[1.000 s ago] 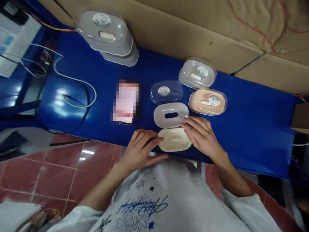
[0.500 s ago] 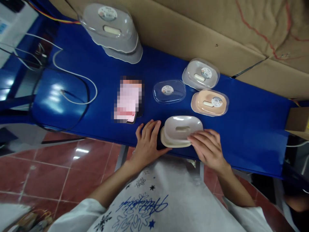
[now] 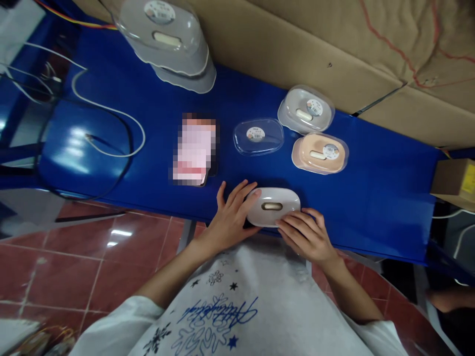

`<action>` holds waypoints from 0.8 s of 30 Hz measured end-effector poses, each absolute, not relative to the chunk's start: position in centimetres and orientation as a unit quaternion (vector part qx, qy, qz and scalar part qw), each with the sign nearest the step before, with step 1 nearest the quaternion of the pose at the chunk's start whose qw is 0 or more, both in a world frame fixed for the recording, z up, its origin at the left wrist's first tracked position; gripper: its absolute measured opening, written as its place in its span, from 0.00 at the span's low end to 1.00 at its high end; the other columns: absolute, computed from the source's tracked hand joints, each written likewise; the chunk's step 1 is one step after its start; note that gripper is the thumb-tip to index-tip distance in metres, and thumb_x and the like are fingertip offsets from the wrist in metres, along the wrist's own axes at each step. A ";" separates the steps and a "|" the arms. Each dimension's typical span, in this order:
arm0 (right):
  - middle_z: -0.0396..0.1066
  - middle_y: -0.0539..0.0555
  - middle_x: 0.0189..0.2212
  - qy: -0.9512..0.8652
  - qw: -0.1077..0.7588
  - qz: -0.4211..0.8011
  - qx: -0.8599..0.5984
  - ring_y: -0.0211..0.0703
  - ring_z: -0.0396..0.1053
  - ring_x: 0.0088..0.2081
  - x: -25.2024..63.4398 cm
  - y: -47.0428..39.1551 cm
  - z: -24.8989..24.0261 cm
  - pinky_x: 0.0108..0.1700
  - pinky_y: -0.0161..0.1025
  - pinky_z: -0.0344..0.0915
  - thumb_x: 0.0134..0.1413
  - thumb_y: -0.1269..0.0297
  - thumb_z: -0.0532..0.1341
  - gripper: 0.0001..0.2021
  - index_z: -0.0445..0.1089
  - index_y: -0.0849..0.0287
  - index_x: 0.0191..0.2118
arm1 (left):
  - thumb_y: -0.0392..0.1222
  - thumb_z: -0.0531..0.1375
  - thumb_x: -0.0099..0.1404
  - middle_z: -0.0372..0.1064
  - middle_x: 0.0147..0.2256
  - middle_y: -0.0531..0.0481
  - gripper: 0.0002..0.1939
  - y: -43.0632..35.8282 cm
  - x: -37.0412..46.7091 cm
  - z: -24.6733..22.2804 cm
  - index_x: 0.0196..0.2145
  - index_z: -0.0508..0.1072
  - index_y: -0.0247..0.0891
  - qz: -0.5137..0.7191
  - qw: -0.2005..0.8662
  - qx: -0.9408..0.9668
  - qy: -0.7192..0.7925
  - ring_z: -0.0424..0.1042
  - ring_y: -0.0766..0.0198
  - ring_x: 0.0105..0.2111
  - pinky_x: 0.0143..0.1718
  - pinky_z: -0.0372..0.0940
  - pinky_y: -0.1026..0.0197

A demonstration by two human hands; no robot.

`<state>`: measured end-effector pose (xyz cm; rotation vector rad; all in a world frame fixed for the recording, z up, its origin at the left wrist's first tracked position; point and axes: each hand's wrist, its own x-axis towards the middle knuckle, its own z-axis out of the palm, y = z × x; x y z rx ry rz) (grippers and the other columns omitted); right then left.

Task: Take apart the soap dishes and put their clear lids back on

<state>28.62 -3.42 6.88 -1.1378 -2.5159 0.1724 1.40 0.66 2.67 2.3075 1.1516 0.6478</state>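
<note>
A: At far left?
B: Cable [image 3: 143, 129], loosely curved on blue table [image 3: 374, 198]. Next, stacked boxes [image 3: 166, 44], then phone [image 3: 195, 153], blurred.

A: Left hand [image 3: 227, 217]?
B: About half open, with fingers spread. Touches left end of white dish [image 3: 289, 201] with index finger; keeps thumb by the near edge. Cannot tell any firm grip.

A: Beyond the dish?
B: Clear lid [image 3: 263, 144], flat and apart from both hands.

A: And the change at centre?
B: White dish, now over cream dish [image 3: 272, 206] instead of beside it. Lies level near the table's front edge; hides all but a raised cream bar, visible through the slot.

A: Meaning?
B: Appears to make one aligned pair of two separate parts, with bar and slot matched. Cannot tell whether fully seated.

A: Right hand [image 3: 309, 237]?
B: Partly closed, with fingers bent. Touches near right rim of white dish with fingertips; hides thumb, so cannot tell any pinch.

A: Farther right?
B: Grey box [image 3: 297, 122] and peach box [image 3: 315, 141], close together under clear covers; then carton [image 3: 450, 180] at far right.
</note>
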 end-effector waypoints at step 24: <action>0.81 0.52 0.43 -0.875 0.176 0.093 -0.441 0.47 0.77 0.50 29.4 -3.9 6.0 0.65 0.56 0.65 0.69 0.73 0.64 0.16 0.76 0.49 0.57 | 0.51 0.74 0.64 0.65 0.68 0.32 0.52 2.4 2.1 3.3 0.77 0.52 0.44 0.153 0.272 0.867 0.389 0.63 0.36 0.70 0.74 0.28 0.22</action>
